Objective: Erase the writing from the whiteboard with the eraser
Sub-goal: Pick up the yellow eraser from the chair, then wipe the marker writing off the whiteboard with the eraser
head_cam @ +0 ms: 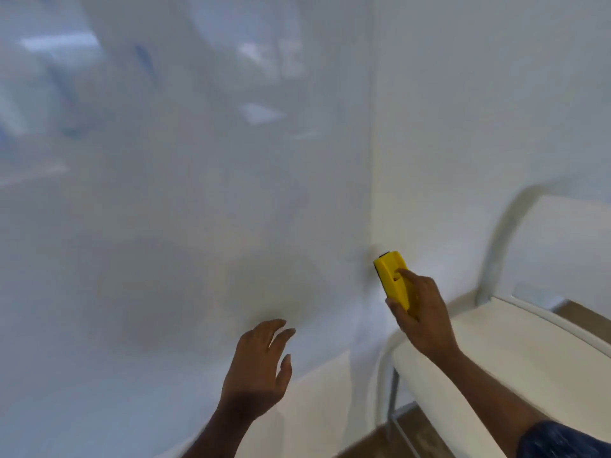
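A large glossy whiteboard (pixel 172 193) fills the left and middle of the view; I see only blurred reflections on it and no writing. My right hand (pixel 426 319) grips a yellow eraser (pixel 392 279) with a dark pad, held at the board's right edge near the lower part. My left hand (pixel 258 368) hovers in front of the board's lower area, fingers spread, holding nothing.
A plain white wall (pixel 496 110) runs to the right of the board. A white chair (pixel 496 358) with a curved armrest stands close at the lower right on a wooden floor (pixel 373 444). The whole picture is blurred.
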